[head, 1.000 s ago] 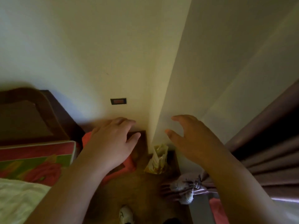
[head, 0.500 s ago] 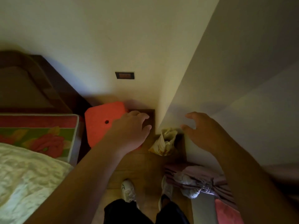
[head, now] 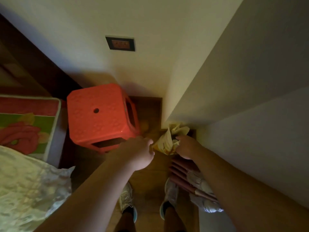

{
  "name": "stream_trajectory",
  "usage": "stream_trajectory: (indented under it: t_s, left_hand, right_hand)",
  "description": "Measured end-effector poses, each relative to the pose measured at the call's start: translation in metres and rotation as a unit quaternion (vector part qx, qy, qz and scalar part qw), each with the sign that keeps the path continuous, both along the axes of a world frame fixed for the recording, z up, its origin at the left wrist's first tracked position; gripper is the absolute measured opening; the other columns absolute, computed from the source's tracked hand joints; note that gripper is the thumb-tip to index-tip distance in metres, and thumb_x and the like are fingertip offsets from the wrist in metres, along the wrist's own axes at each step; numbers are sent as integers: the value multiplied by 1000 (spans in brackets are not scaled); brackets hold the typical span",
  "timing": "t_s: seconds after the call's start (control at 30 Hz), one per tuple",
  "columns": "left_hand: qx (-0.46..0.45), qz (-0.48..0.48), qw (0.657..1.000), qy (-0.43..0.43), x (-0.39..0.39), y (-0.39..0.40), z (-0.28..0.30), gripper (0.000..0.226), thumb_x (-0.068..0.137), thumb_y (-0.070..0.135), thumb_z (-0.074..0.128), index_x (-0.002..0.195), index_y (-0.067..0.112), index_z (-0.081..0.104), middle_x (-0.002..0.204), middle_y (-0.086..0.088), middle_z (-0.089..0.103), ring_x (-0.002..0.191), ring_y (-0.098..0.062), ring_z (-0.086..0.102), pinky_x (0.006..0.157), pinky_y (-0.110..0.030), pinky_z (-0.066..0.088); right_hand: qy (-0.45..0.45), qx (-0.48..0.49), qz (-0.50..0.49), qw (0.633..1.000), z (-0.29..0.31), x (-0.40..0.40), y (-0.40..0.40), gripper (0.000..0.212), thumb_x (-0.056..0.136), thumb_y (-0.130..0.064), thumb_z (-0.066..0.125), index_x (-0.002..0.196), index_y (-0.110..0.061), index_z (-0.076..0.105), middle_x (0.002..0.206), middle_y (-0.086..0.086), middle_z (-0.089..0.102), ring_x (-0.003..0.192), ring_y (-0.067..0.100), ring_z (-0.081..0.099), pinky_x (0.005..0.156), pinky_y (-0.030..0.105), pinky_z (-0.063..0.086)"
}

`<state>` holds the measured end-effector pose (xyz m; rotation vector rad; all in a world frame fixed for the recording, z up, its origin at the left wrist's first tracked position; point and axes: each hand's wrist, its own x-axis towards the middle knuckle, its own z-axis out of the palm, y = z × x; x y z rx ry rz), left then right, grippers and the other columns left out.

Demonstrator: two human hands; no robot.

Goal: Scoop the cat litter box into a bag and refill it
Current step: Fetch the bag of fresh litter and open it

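Two hands: both are reaching down to the bag (head: 168, 141) standing on the floor (head: 147, 181), in the corner where the two walls meet.
Left hand (head: 137, 153): its fingers are curling at the bag's left edge; whether they are pinching the paper yet I cannot tell, since the knuckles are hiding the tips.
Right hand (head: 187, 147): its fingers are bending round the bag's crumpled right side and appear to be holding it.
Bag: it is pale yellow, creased, open at the top and leaning against the wall corner, just beside the stool (head: 100, 116).
Litter box: it is not showing anywhere in view (nor is a scoop).
Step in hand: the person is probably taking up the bag to open it for scooping.
Doing it well: each hand should be gripping one side of the mouth, near the rim, and pulling apart evenly so the opening is staying wide (thin creased material may tear if one side is taking all the pull).
Room to work: the stool is crowding the left side and a curtain bundle (head: 192, 178) is lying by the right foot, so lifting the bag straight up and back looks safest.
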<state>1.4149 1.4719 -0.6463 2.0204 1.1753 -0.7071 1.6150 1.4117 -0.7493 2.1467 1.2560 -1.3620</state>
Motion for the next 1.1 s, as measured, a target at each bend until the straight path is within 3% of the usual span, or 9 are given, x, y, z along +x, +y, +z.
stream_trajectory:
  t_s: [0.13,0.3,0.47,0.53,0.63,0.73,0.8,0.9,1.1]
  left_hand:
    - [6,11,1000,-27,5,2,-38,45,101,43,48,145,32,48,146,1,50,128,-22,54,102,-38,48]
    - [7,9,999,-49,4,6,-81,45,101,40,51,145,30,47,147,1,51,126,-22,56,99,-38,50]
    - [25,-13,998,-51,2,2,-109,48,102,44,48,148,31,44,146,-1,52,124,-24,57,98,-39,51]
    - [32,-26,998,-48,-1,-3,-115,47,102,45,48,146,29,46,141,-1,55,122,-24,58,94,-34,50]
    - [32,-30,998,-47,-4,-11,-117,46,103,45,47,145,28,47,137,1,57,121,-21,58,82,-28,43]
    - [27,-20,998,-57,-3,-12,-109,45,103,44,47,146,29,46,138,2,58,122,-19,58,82,-27,43]
    - [22,-16,998,-60,-3,-12,-100,45,103,43,47,146,30,47,139,2,58,120,-19,59,87,-29,47]
    - [20,-15,997,-68,-2,-14,-86,45,103,42,47,147,33,44,134,0,61,110,-18,63,86,-31,54]
    - [17,-9,992,-125,-1,-13,-50,52,105,21,44,150,46,36,150,6,45,129,-19,52,97,-35,51]
  right_hand:
    - [-25,-47,98,994,-70,3,10,56,104,-19,51,157,-13,31,160,13,36,141,32,41,116,39,37]
    - [-24,-40,127,991,-116,7,15,52,106,-24,47,155,-10,36,158,13,39,141,30,41,117,36,32]
    - [-39,-95,118,988,-155,0,6,57,110,-21,36,160,-10,13,166,11,21,150,29,27,119,33,21]
    - [-51,-134,134,980,-176,-4,6,53,111,-27,32,158,-10,17,163,6,24,150,24,27,119,28,21]
    - [-37,-153,235,959,-191,-9,-7,48,108,-34,42,150,-12,38,149,2,43,140,20,42,110,26,35]
    - [-65,-156,141,975,-188,-7,-20,42,101,-34,53,135,-10,55,129,10,59,113,25,59,93,32,48]
    - [-68,-129,95,985,-173,-7,-20,40,97,-33,57,131,-10,60,121,12,63,104,26,61,94,36,51]
    - [-73,-125,72,987,-137,-11,-8,39,102,-25,54,137,-9,57,132,14,61,118,28,60,101,36,49]
    - [-48,-33,51,997,-4,-25,-11,42,106,-23,46,145,-7,49,146,12,53,131,27,53,106,34,42]
